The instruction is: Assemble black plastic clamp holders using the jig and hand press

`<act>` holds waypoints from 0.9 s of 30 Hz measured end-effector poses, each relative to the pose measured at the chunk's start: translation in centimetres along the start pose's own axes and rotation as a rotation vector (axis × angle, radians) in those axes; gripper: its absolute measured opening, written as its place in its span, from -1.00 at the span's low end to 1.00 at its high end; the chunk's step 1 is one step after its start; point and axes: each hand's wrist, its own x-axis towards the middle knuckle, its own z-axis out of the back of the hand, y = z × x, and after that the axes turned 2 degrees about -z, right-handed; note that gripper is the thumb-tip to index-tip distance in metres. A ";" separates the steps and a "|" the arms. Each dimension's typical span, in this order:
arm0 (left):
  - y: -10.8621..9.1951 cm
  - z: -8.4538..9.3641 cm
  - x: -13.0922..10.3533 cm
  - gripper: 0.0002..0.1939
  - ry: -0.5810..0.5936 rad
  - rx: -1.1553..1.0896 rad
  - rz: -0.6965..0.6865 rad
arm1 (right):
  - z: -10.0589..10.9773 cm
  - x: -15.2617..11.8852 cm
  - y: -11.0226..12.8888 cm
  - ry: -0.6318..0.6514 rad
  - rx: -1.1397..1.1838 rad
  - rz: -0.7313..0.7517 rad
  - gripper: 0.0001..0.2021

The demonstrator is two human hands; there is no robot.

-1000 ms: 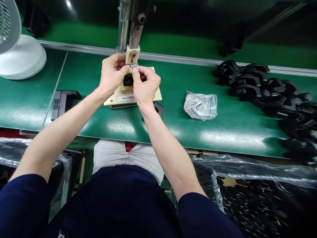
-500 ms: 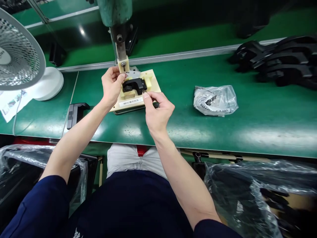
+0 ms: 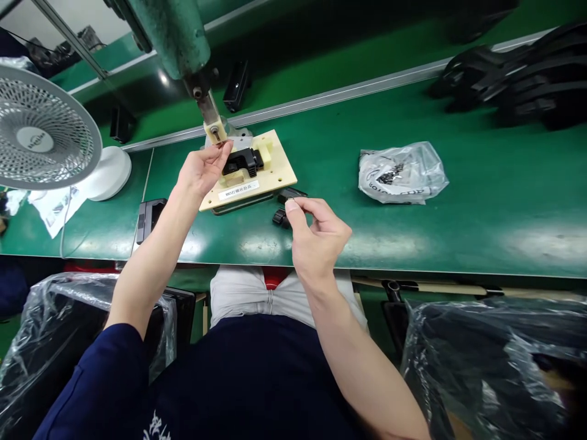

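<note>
My left hand (image 3: 202,171) is closed in a pinch right below the cream tip (image 3: 214,131) of the green press (image 3: 177,36); whatever lies between the fingertips is too small to make out. Close beside those fingers, a black plastic part (image 3: 247,161) sits in the cream fixture plate (image 3: 282,170), which bears a white label (image 3: 239,190). My right hand (image 3: 321,238) is off the plate at its front right, thumb and forefinger pressed together on something tiny I cannot name. Just left of its fingertips, a small black part (image 3: 280,217) lies on the green table.
On the right lies a clear plastic bag (image 3: 403,174) of small metal pieces, with dark curved parts (image 3: 518,85) behind it. A fan (image 3: 41,131) and a black bracket (image 3: 149,219) stand left. Plastic-lined bins (image 3: 481,342) flank my legs.
My right hand has drawn back from the black part toward the front right, uncovering small black parts beside the plate. My left hand stays at the press tip. The view has shifted.
</note>
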 end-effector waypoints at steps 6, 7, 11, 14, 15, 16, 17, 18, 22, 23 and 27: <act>0.7 -0.2 -0.3 -0.83 -0.023 0.059 -0.176 | 1.0 -0.5 -0.2 0.011 0.012 -0.005 -0.91; 0.8 -0.2 -0.2 -0.82 -0.022 0.087 -0.211 | 1.1 -0.6 -0.3 0.015 0.006 -0.011 -0.90; 1.3 0.3 0.4 -0.78 -0.016 0.266 -0.356 | 1.7 -0.9 -0.7 0.023 -0.031 -0.038 -0.89; 1.5 1.0 1.2 -0.80 -0.022 0.475 -0.475 | 2.3 -0.9 -1.1 0.012 -0.073 -0.051 -0.88; 1.6 1.2 1.6 -0.81 -0.021 0.548 -0.523 | 2.5 -0.9 -1.2 0.004 -0.090 -0.051 -0.88; 1.6 1.5 1.9 -0.85 -0.016 0.613 -0.580 | 2.8 -0.8 -1.3 -0.005 -0.107 -0.048 -0.88; 1.6 1.8 2.2 -0.90 -0.004 0.665 -0.643 | 3.0 -0.8 -1.5 -0.014 -0.122 -0.045 -0.88; 1.6 2.1 2.5 -0.93 0.015 0.705 -0.705 | 3.3 -0.7 -1.6 -0.025 -0.137 -0.041 -0.88; 1.4 2.7 3.1 -0.93 0.120 0.797 -0.850 | 4.3 -0.7 -2.5 -0.069 -0.197 -0.045 -0.89; 1.4 2.7 3.2 -0.95 0.140 0.815 -0.859 | 4.5 -0.7 -2.8 -0.079 -0.207 -0.043 -0.90; 1.0 2.5 3.2 -0.92 0.184 0.865 -0.865 | 5.2 -0.6 -3.9 -0.101 -0.244 -0.016 -0.89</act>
